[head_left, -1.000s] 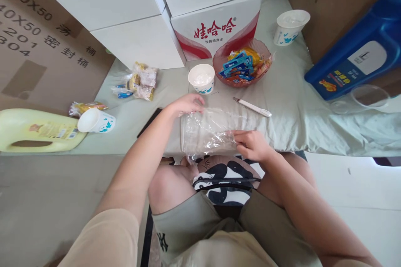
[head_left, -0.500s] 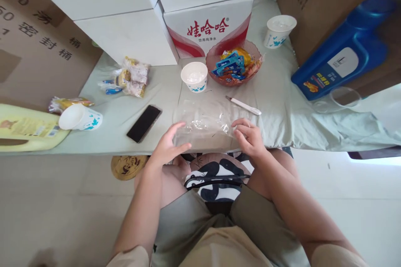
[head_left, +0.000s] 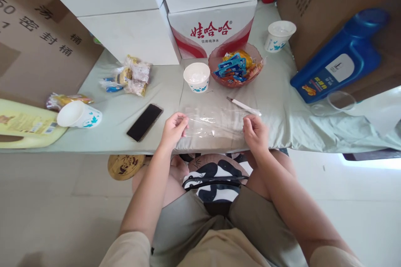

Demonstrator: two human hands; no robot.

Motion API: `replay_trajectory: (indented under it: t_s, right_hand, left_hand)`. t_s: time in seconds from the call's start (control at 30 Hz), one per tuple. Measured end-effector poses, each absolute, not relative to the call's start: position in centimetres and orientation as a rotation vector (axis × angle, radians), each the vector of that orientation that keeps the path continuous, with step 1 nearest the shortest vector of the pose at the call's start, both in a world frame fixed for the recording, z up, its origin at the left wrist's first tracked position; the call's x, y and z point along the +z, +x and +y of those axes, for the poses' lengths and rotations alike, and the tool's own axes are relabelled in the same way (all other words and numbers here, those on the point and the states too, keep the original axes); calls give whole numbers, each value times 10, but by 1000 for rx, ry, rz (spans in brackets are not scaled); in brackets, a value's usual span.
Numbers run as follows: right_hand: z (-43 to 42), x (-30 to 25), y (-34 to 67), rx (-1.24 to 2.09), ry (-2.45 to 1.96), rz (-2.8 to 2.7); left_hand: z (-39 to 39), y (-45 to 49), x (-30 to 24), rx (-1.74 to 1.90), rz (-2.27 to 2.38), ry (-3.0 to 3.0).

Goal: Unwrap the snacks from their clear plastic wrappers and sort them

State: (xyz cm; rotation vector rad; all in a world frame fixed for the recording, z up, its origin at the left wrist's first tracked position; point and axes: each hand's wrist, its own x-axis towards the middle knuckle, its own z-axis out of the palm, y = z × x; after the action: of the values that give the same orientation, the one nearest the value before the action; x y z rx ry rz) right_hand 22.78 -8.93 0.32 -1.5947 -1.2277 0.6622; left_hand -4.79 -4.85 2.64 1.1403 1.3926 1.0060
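Note:
A clear plastic bag (head_left: 213,126) is stretched flat between my two hands, just above the cloth-covered table. My left hand (head_left: 174,128) is closed, pinching the bag's left edge between thumb and fingers. At the other end my right hand (head_left: 256,132) is closed on the right edge, slightly blurred. Just beyond the bag lies a white-handled knife or pen-like tool (head_left: 246,106); its exact kind is unclear. A paper cup (head_left: 196,77) with clear contents stands behind the bag, beside a pink glass bowl (head_left: 216,77) of small wrapped packets.
Left of my hands lie a black phone (head_left: 144,122), wrapped snacks (head_left: 134,76), a paper cup (head_left: 89,116) and a yellow jug (head_left: 28,129). To the right are a blue bottle (head_left: 340,60), a clear plastic cup (head_left: 340,103) and another paper cup (head_left: 278,36). Boxes (head_left: 216,29) line the back.
Both hands have gone from open fingers beside the plastic bag to closed grips on its ends. The bag is now pulled taut sideways and raised a little.

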Motion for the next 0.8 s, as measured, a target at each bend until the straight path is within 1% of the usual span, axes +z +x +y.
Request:
replay_trajectory:
  t_s: [0.2,0.3,0.47,0.57,0.67,0.8]
  right_hand:
    - [-87,6,229,692,-1702,-1149]
    - [-87,6,231,694,-1762,-1144]
    - [-92,4,231,559,-1934,-1322]
    - [-98,3,231,527,-1965,-1406]
    - [-103,1,232,484,-1996,-1442]
    - [-105,-3,234,418,-1980,-1507]
  left_hand:
    - [-48,-55,20,900,1294,1180]
    - [-49,-59,18,853,1341,1195]
    - [-45,-61,19,944,1471,1181]
    - [-44,-66,21,1002,1404,1201]
    - [-44,-73,19,977,1319,1270]
    - [-39,-72,10,953,1410,1388]
